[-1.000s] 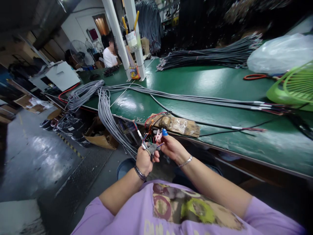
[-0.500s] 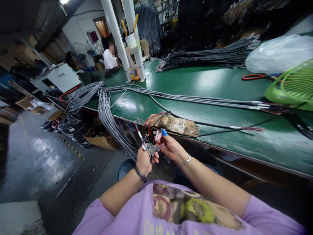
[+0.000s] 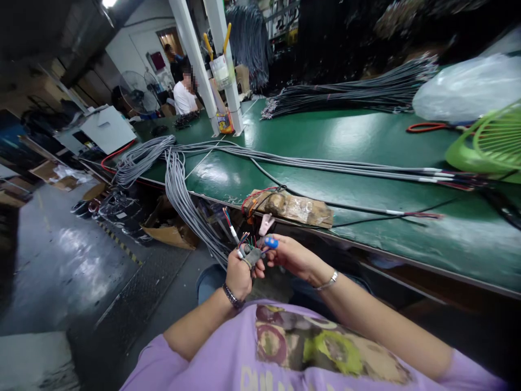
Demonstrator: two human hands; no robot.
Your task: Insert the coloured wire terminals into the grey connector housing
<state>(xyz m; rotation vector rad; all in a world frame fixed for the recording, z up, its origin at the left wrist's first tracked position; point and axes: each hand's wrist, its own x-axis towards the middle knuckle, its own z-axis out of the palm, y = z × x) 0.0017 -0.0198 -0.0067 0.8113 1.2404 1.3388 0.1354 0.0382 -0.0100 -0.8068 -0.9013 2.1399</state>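
Note:
My left hand [image 3: 239,276] is closed around the stripped end of a grey cable [image 3: 251,256], with thin coloured wires [image 3: 245,239] fanning out above the fist. My right hand [image 3: 291,256], a blue cover on one fingertip, pinches at a wire beside the left fingers; the fingers partly hide the contact. Another cable end [image 3: 233,232], with a white band and coloured wires, stands up just behind the left hand. A pale pink clip [image 3: 266,224] sits at the bench edge above both hands, touched by neither.
A wooden block [image 3: 299,209] wrapped in clear tape lies on the edge of the green bench [image 3: 345,136]. Long grey cables [image 3: 309,163] cross the bench, and a bundle [image 3: 179,184] hangs over its edge. A green fan [image 3: 488,146] and plastic bag [image 3: 468,89] are at right.
My right hand has moved down from the pink clip to the wires at my left hand. The clip now stands apart from the fingers. A second person shows in the background.

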